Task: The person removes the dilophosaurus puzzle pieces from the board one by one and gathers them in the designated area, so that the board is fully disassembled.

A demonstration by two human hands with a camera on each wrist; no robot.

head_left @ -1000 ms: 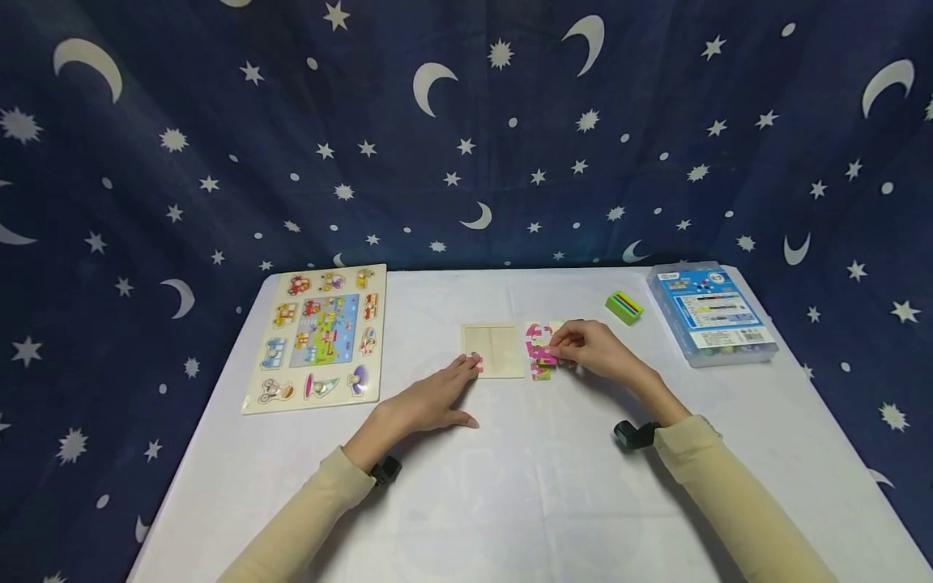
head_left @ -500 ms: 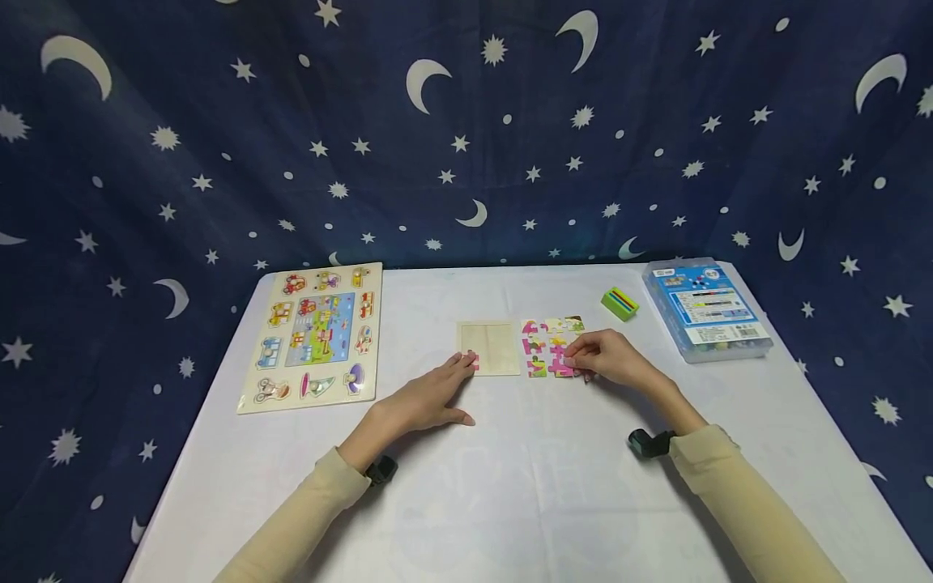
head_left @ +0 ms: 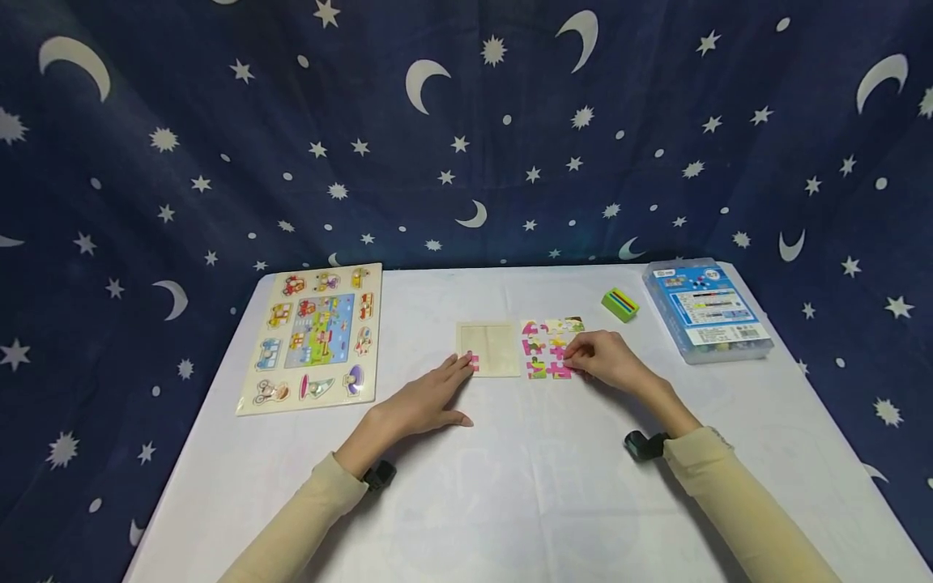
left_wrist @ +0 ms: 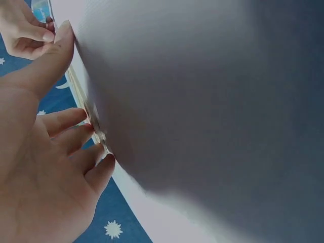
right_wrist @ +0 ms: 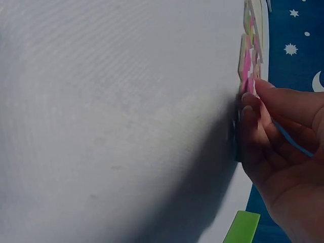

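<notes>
A shallow square wooden puzzle tray (head_left: 501,350) lies mid-table with a pink puzzle piece (head_left: 475,363) in its lower left corner. My left hand (head_left: 426,398) lies nearly flat with fingers extended, its fingertips on that corner by the piece; in the left wrist view the thumb stands apart. Right of the tray, several jigsaw pieces (head_left: 534,346) in pink, green and yellow lie in loose rows. At their right side my right hand (head_left: 611,360) pinches a pink puzzle piece (right_wrist: 248,87) between thumb and fingertips, low over the table; the fingers partly hide it.
A large wooden picture board (head_left: 251,394) with vehicle shapes lies at the left. Behind the right hand sits a green block with coloured stripes (head_left: 619,304). A clear plastic case with a blue label (head_left: 707,312) lies at the right back, before a starry curtain (head_left: 466,89).
My right hand has shifted to the right across the loose pieces, uncovering those at the upper right; over the last half second it barely moves. The left hand stays at the tray's corner.
</notes>
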